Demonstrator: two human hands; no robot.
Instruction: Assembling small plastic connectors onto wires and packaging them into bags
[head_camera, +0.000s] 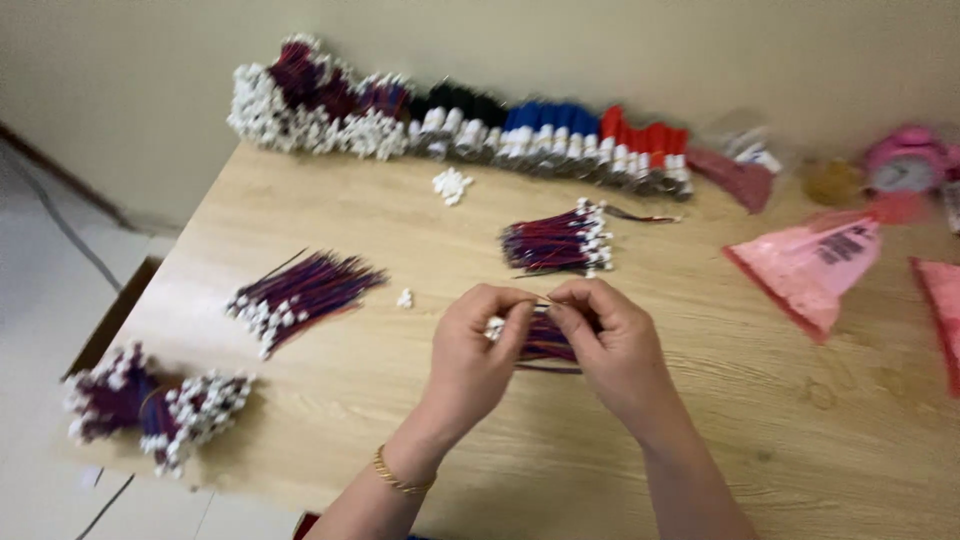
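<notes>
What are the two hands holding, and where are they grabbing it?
Both hands hold a small bundle of red and dark wires. The left hand pinches the end with white plugs; the right hand grips the bundle's middle.

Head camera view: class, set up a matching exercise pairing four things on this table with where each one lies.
Things:
1. wire bundle with white plugs
2. pink plastic bag
3. pink alarm clock
4. gold bracelet

Places:
A. far right corner of the wooden table
B. on the left wrist
C. flat on the table's right side
D. between the left hand and right hand

Pairs: 1-D, 2-C, 3-A, 4-B
</notes>
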